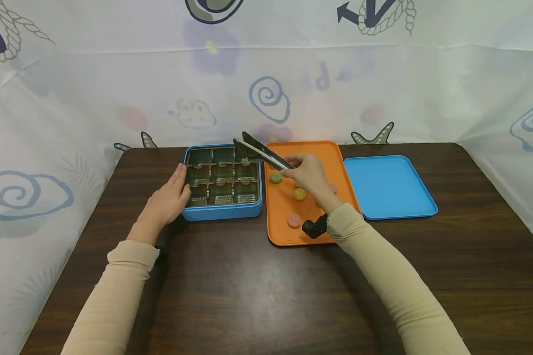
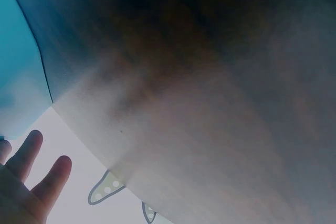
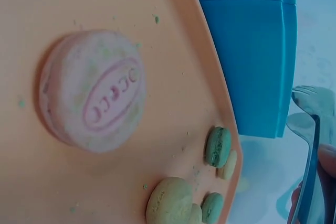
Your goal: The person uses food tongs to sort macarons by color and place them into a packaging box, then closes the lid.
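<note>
Gripping tongs [image 1: 272, 155]: right fingers [image 1: 296, 158]. Left fingers [image 1: 176, 177] straight against box [image 1: 222, 213]. Pink macaron [image 3: 92, 90] lettering [image 3: 114, 94] unreadable.

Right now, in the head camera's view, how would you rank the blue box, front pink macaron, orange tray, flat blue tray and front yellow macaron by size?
1. Orange tray, though partly covered
2. Blue box
3. Flat blue tray
4. Front pink macaron and front yellow macaron: both far smaller, too alike to rank
</note>
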Available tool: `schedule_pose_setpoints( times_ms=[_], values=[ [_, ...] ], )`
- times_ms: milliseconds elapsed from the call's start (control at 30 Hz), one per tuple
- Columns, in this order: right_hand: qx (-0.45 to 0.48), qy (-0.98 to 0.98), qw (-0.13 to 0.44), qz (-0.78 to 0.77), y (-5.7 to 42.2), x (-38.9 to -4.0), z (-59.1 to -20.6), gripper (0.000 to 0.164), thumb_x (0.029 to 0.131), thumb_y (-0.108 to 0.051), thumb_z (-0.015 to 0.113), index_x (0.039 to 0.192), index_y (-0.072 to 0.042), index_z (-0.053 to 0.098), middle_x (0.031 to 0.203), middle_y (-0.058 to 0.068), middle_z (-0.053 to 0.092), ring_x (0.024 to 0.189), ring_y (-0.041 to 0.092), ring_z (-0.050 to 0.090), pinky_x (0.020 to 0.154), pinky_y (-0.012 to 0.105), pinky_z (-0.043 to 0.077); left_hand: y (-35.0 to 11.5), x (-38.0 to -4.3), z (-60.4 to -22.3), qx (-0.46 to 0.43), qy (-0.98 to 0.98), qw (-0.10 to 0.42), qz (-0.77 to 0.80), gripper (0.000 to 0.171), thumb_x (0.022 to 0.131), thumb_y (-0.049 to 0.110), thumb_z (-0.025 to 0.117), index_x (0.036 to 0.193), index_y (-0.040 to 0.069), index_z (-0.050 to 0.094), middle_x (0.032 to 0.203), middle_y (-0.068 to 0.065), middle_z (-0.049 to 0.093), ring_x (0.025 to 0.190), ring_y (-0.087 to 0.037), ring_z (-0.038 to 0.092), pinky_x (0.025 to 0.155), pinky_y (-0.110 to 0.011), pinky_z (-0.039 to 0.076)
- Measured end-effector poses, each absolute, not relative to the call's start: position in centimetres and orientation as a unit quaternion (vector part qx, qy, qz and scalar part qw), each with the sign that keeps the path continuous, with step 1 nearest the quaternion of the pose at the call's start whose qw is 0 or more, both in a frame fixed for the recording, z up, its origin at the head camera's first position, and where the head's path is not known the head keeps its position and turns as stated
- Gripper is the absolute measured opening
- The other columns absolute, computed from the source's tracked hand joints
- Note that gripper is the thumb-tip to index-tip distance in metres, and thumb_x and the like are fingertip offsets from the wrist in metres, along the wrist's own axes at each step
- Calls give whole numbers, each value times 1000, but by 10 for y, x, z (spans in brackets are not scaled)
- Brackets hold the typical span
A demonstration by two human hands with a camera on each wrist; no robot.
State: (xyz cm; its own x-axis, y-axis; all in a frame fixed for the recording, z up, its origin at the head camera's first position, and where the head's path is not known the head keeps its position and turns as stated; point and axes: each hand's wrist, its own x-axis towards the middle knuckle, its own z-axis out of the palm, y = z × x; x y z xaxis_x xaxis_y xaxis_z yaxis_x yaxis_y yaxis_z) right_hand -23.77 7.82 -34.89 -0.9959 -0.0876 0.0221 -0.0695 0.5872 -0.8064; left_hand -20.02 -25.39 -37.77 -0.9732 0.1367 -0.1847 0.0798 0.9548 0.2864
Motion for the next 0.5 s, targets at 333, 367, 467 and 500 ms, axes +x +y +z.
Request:
schedule_pose_setpoints(
  times_ms=[333, 367, 467, 500],
  values=[
    [-24, 878, 21, -478, 90, -237, -352, 44, 84, -20, 73, 126, -10, 64, 116, 12, 68, 101, 26, 62, 86, 37, 52, -255, -202, -380, 57, 984, 94, 140, 62, 103, 35, 15, 153, 8, -10, 162, -13, -8, 142, -46, 22, 108, -63, 31],
    [-26, 879, 20, -476, 93, -236, -353, 43, 84, -20, 73, 126, -10, 64, 115, 12, 68, 99, 26, 62, 85, 36, 52, -255, -202, -380, 57, 984, 93, 141, 62, 103, 35, 15, 153, 8, -10, 162, -13, -8, 142, -46, 22, 108, -63, 30],
    [-37, 885, 19, -464, 101, -236, -355, 43, 85, -20, 71, 127, -11, 63, 112, 13, 68, 93, 27, 61, 81, 34, 50, -255, -202, -381, 57, 984, 94, 142, 62, 103, 35, 15, 153, 9, -10, 162, -13, -9, 142, -46, 22, 108, -63, 30],
    [-40, 887, 19, -460, 104, -236, -355, 43, 85, -20, 71, 126, -11, 64, 112, 13, 68, 93, 27, 61, 80, 34, 50, -255, -202, -381, 57, 984, 93, 142, 62, 103, 35, 15, 153, 9, -10, 162, -13, -9, 142, -46, 22, 108, -64, 30]
  ],
)
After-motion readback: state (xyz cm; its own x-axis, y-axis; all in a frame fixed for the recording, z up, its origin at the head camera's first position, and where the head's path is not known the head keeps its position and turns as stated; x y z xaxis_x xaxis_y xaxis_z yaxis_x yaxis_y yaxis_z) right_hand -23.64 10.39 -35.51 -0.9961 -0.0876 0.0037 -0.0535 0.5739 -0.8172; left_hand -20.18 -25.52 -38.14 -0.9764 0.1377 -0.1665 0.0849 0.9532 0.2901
